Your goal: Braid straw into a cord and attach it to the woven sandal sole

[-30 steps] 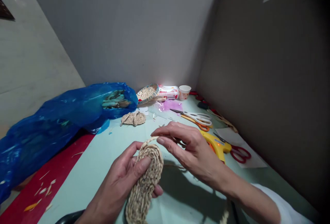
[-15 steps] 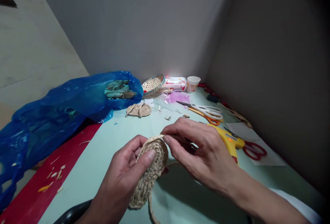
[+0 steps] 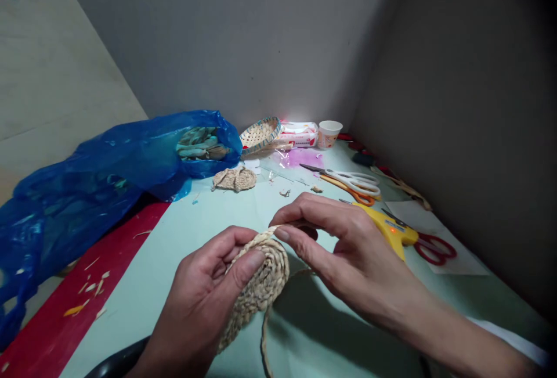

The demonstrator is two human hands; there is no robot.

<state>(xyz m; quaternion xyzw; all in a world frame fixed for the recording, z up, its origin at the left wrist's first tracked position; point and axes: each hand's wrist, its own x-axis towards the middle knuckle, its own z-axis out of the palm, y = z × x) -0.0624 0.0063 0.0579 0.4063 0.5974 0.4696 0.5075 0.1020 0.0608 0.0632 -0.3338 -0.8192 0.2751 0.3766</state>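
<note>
A coiled sole of braided straw (image 3: 267, 276), long and oval, is gripped in my left hand (image 3: 213, 291), with the thumb pressed on its face. Its lower end is partly hidden behind that hand. My right hand (image 3: 335, 244) pinches the straw braid (image 3: 273, 230) between thumb and forefinger at the sole's upper edge, where the braid lies along the rim. A loose length of braid (image 3: 264, 337) hangs below the sole toward the table. Just beyond my right hand lies a yellow glue gun (image 3: 387, 228) with a small orange light on it.
A blue plastic bag (image 3: 100, 157) holding bundled material lies at the left. Farther back are a small straw slipper (image 3: 235, 179), a woven basket (image 3: 261, 134), a tissue pack (image 3: 300, 134) and a paper cup (image 3: 329, 134). White-handled scissors (image 3: 359, 182) and red-handled scissors (image 3: 435, 249) lie at the right.
My right hand's pinch has come closer to the sole's edge, and the braid now lies along the rim. The sole has tilted in my left hand. The camera view has shifted.
</note>
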